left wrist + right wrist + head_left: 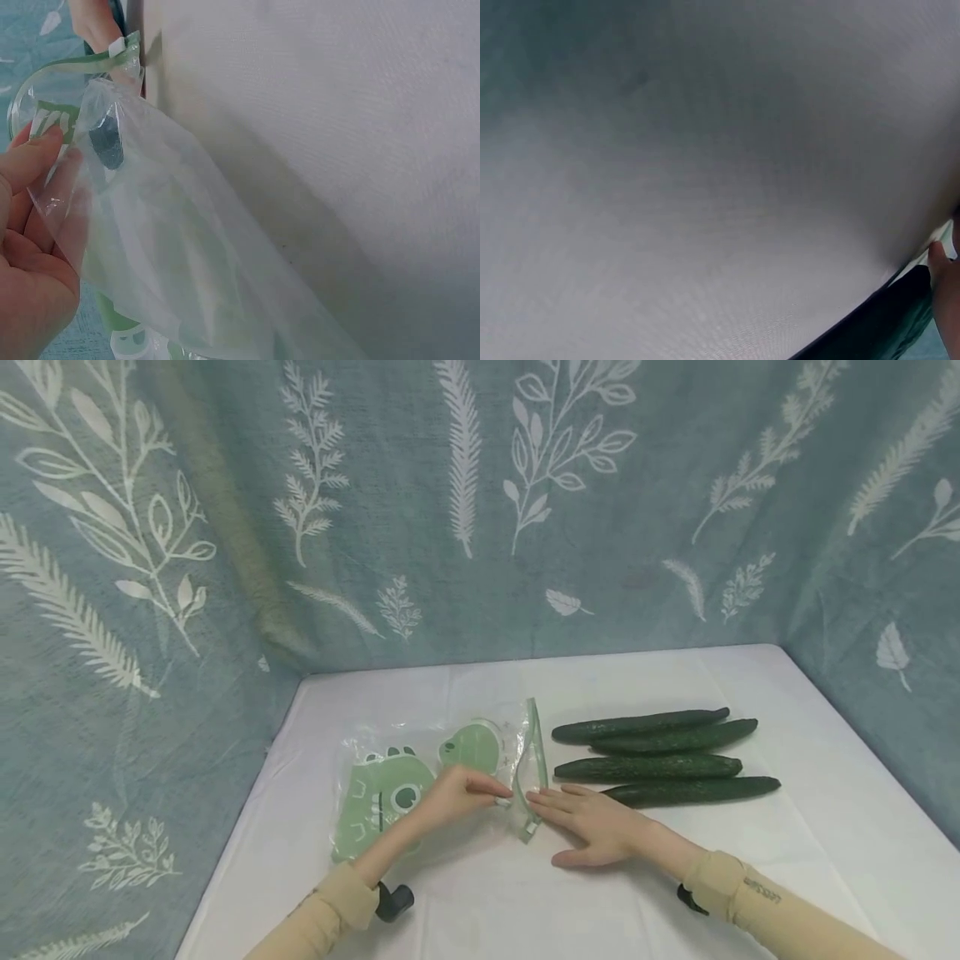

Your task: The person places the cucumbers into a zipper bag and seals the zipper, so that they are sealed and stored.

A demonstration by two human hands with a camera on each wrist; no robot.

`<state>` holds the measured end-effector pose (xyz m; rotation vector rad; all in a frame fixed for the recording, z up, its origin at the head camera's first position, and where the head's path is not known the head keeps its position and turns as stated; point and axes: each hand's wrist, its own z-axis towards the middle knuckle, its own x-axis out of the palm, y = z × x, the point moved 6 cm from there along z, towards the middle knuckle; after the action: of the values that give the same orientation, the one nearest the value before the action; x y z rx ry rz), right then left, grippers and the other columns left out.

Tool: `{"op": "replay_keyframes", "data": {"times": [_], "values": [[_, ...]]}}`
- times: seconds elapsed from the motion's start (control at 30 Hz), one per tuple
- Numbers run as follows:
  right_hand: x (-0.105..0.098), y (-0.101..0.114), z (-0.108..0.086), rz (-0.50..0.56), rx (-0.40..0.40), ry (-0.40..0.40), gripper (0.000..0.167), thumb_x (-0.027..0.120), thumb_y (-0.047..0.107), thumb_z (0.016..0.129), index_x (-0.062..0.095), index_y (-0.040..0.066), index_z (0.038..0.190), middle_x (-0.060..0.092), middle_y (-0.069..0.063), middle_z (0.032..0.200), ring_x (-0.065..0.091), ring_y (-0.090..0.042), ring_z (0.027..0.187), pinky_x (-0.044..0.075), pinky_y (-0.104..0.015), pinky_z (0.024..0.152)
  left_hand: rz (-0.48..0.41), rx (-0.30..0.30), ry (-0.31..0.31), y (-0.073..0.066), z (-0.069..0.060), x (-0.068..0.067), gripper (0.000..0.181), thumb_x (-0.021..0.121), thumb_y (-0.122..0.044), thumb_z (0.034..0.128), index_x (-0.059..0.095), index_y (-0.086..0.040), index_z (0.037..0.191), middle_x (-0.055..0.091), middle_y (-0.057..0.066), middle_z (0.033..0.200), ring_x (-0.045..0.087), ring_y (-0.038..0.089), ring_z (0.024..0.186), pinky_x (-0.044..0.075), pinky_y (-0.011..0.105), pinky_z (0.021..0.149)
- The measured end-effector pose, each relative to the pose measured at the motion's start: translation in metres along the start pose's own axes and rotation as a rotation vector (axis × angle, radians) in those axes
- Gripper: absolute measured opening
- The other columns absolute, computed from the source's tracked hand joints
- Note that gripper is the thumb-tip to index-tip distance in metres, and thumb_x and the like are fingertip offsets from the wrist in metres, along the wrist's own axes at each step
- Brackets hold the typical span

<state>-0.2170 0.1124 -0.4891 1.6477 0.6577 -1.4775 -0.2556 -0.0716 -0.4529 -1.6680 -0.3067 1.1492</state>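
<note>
I have the left hand (463,795) pinching the clear wall of a green-printed zip bag (393,777) between thumb and fingers, while the right hand (588,827) lies with fingers extended, tips against the bag's mouth. Beneath both spreads the white-covered table (495,910). From my pinch the bag stretches leftward and away, lying mostly flat; I expect it to be very light, limp and slick (film like this slides over itself), so a hold close to the stiffer rim should serve better than one on the loose body. Beyond the right hand, and to its right, lie four cucumbers (648,767), which I judge firm and much heavier, best taken around the middle. Just right of my pinch runs the green closure strip (537,743), its edges parted partway along. The white slider (531,828) sits at its near end, where I'd avoid tugging.
</note>
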Motion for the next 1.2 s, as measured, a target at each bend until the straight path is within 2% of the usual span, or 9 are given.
{"op": "replay_keyframes", "data": {"times": [0.5, 0.7, 0.97, 1.2], "values": [[0.003, 0.001, 0.0, -0.007, 0.014, 0.004, 0.073, 0.048, 0.054, 0.092, 0.031, 0.01, 0.148, 0.03, -0.005, 0.155, 0.033, -0.021, 0.141, 0.029, -0.047, 0.115, -0.011, 0.016, 0.008, -0.008, -0.003, -0.003, 0.02, 0.064, -0.001, 0.0852, 0.072, -0.005, 0.103, 0.072, 0.013, 0.104, 0.069, 0.027, 0.1, 0.055, 0.021, 0.083], [0.003, -0.001, 0.0, -0.002, 0.049, 0.022, 0.074, 0.047, 0.057, 0.091, 0.032, 0.011, 0.148, 0.029, -0.005, 0.156, 0.032, -0.02, 0.142, 0.026, -0.046, 0.116, -0.014, 0.044, -0.011, -0.014, -0.005, -0.007, 0.018, 0.065, -0.003, 0.0852, 0.072, -0.004, 0.102, 0.072, 0.012, 0.103, 0.07, 0.024, 0.097, 0.055, 0.019, 0.081], [0.003, 0.004, 0.0, -0.018, 0.035, 0.005, 0.073, 0.047, 0.057, 0.092, 0.036, 0.009, 0.146, 0.034, -0.008, 0.153, 0.035, -0.023, 0.14, 0.029, -0.046, 0.115, -0.003, 0.005, -0.052, -0.018, -0.008, -0.014, 0.017, 0.066, -0.005, 0.0859, 0.074, -0.007, 0.101, 0.073, 0.01, 0.102, 0.069, 0.024, 0.098, 0.056, 0.02, 0.081], [0.005, 0.005, 0.002, 0.0, 0.06, 0.044, 0.074, 0.046, 0.057, 0.092, 0.033, 0.011, 0.147, 0.033, -0.007, 0.154, 0.033, -0.02, 0.142, 0.026, -0.045, 0.117, -0.022, 0.026, -0.072, -0.017, -0.008, -0.016, 0.017, 0.067, -0.005, 0.085, 0.073, -0.004, 0.1, 0.073, 0.012, 0.102, 0.069, 0.026, 0.097, 0.056, 0.02, 0.081]]}}
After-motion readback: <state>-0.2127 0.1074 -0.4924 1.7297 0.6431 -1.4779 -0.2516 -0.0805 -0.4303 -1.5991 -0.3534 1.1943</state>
